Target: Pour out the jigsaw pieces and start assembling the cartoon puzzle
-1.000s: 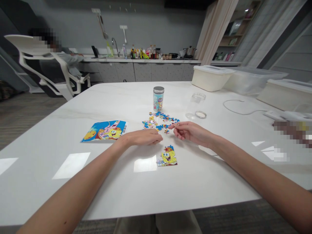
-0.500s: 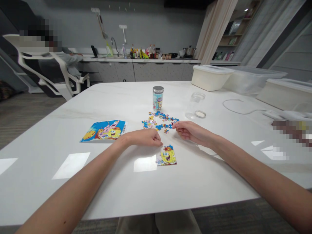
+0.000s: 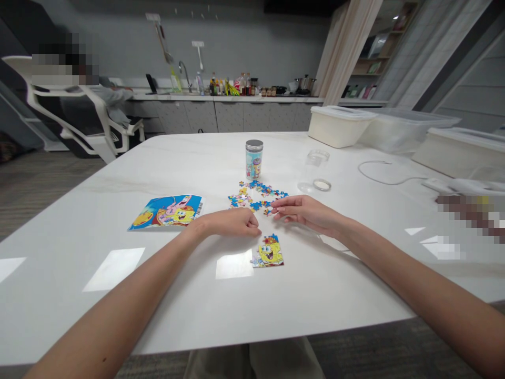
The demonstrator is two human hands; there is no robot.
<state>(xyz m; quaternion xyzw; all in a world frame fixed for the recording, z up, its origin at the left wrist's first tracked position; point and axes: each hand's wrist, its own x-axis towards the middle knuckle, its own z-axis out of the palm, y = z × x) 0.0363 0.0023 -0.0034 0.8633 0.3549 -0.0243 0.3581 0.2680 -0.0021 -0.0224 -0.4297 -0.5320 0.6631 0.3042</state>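
My left hand rests on the table in a loose fist, with no object showing in it. Just in front of its thumb lies a joined section of jigsaw puzzle with a yellow cartoon face. My right hand is open, thumb and fingers apart, its fingertips beside or touching a loose puzzle piece; contact is hard to tell. Behind it spreads a pile of loose puzzle pieces, mostly blue and yellow. A printed picture sheet lies left of my left hand.
A silver-lidded picture tin stands behind the pieces. Right of it are a clear jar lying down and a round lid. Plastic boxes and a white cable occupy the right side. A person sits on a white chair far left.
My right hand has shifted slightly left, its fingers spreading from a closer pinch and reaching toward the loose piece nearest me. My left hand stays in place.
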